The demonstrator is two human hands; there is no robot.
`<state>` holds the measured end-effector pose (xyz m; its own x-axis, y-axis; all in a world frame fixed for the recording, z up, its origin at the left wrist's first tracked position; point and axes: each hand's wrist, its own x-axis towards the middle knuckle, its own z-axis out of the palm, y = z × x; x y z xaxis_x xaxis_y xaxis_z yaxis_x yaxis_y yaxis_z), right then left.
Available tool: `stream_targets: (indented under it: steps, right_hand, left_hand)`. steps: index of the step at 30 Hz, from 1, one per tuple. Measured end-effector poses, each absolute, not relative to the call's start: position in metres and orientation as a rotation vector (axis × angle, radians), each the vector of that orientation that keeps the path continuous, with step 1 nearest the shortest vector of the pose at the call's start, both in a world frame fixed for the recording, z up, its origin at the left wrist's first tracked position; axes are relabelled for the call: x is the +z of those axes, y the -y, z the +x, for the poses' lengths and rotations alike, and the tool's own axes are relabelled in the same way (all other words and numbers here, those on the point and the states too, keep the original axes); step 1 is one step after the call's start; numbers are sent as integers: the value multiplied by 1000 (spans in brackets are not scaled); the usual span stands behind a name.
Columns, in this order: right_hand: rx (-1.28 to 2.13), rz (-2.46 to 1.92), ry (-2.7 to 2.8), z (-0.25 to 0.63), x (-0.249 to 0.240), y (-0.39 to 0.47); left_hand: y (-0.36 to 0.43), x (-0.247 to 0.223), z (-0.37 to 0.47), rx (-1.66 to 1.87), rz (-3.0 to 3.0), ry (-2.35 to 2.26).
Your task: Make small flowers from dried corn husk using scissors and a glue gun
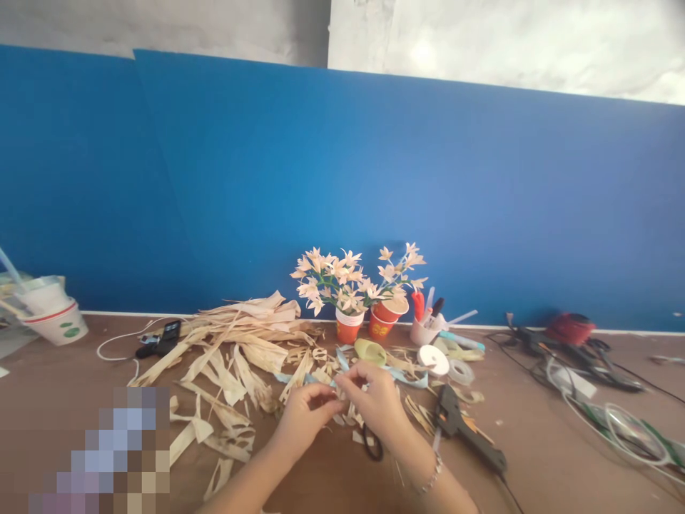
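My left hand (pixel 306 421) and my right hand (pixel 375 401) meet over the middle of the table, their fingertips pinched close together. Whatever they hold is too small and too hidden to name. Dried corn husk strips (pixel 230 378) spread to the left of my hands, and small scraps lie beneath them. A black loop (pixel 373 444), perhaps a scissor handle, shows below my right hand. Right of that wrist lies a black glue gun (pixel 468 432). Behind my hands, pale flowers (pixel 335 278) on green stems stand in red paper cups (pixel 349 330).
A white tape roll (pixel 432 360), a clear tape roll (pixel 460 372) and a cup of pens (pixel 424 332) sit at back right. Cables (pixel 581 410) and black tools lie far right. A white cup (pixel 56 321) stands far left. A blue panel (pixel 342 178) rises behind the table.
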<state>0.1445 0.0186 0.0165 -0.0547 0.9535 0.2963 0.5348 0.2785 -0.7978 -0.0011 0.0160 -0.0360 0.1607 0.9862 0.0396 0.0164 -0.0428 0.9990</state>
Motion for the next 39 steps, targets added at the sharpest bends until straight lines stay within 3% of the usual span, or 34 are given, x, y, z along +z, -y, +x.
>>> stream_targets:
  steps: [24,31,39]
  right_hand:
    - [676,-1341,1712,144,21,-17]
    - [339,-1053,1934,147,30,-8]
    - [46,-1183,1974,133,15,-4]
  left_hand:
    - [-14,-27,-2,1133,1198,-1014]
    - [-16,-28,-2,1185,1274,-1051]
    - [-12,-27,-2,1229,1513,-1228]
